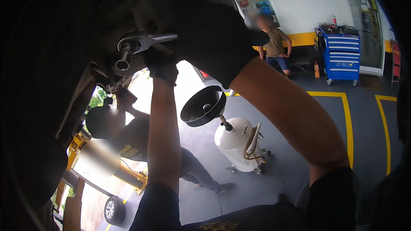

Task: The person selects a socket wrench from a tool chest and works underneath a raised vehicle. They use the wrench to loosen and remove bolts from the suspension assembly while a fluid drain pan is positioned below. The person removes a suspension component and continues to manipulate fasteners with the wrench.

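Note:
Overhead, beneath the dark underside of a vehicle [141, 2], a chrome ratchet wrench [147, 40] carries a socket [124, 57] with its open end pointing down. Its handle runs into my right hand [209, 38], black-gloved and closed around it. My left hand [162, 66], in a black glove too, is raised just below the handle. Shadow hides its fingers, so I cannot tell whether it touches the ratchet. Under my hands stands a white wheeled oil drainer [235, 139] topped by a wide black funnel pan [203, 106].
At the left a co-worker [132, 132] reaches up under the vehicle. Another person [274, 42] is by the back wall, near a blue tool cabinet [342, 55]. A wheel [114, 211] rests on the floor beside a yellow lift part [130, 177]. Yellow lines [349, 132] mark the grey floor.

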Demonstrator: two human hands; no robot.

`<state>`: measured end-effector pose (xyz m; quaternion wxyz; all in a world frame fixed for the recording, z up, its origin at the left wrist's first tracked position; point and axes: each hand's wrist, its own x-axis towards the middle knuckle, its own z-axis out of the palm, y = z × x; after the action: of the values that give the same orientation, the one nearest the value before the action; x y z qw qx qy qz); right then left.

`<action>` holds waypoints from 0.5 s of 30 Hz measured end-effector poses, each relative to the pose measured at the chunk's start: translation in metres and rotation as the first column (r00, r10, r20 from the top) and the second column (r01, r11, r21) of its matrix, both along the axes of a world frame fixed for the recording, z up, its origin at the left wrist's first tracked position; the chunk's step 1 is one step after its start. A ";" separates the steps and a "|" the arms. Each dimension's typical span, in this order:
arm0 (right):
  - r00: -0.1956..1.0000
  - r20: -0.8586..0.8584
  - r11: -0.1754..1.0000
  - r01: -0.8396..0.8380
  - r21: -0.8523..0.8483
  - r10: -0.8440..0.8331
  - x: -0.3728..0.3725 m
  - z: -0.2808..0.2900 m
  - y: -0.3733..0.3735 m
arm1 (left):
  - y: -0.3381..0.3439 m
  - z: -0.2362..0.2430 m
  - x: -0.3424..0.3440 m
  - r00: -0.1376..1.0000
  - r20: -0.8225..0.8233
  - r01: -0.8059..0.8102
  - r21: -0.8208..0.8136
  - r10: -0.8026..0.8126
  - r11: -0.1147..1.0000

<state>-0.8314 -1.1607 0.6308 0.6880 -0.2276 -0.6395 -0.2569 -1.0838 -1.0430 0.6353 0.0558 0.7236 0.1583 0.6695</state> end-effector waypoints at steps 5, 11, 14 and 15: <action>0.991 -0.134 0.998 -0.026 -0.054 0.018 -0.014 0.002 0.001 | -0.003 0.012 0.004 0.843 -0.158 -0.470 0.248 0.514 0.847; 0.958 -0.216 0.963 -0.137 0.232 0.188 -0.022 0.025 0.003 | -0.033 0.026 0.012 0.781 -0.245 -0.503 0.299 0.574 0.811; 0.959 -0.214 0.969 -0.146 0.199 0.188 -0.020 0.026 0.011 | -0.046 0.022 0.022 0.834 -0.241 -0.445 0.239 0.497 0.863; 0.968 -0.206 0.978 -0.103 0.181 0.140 -0.016 0.020 0.013 | -0.051 0.018 0.025 0.862 -0.229 -0.410 0.209 0.452 0.888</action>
<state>-0.8473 -1.1481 0.6510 0.7851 -0.1555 -0.5489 -0.2409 -1.0589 -1.0942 0.6536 -0.1738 0.7564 0.2706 0.5695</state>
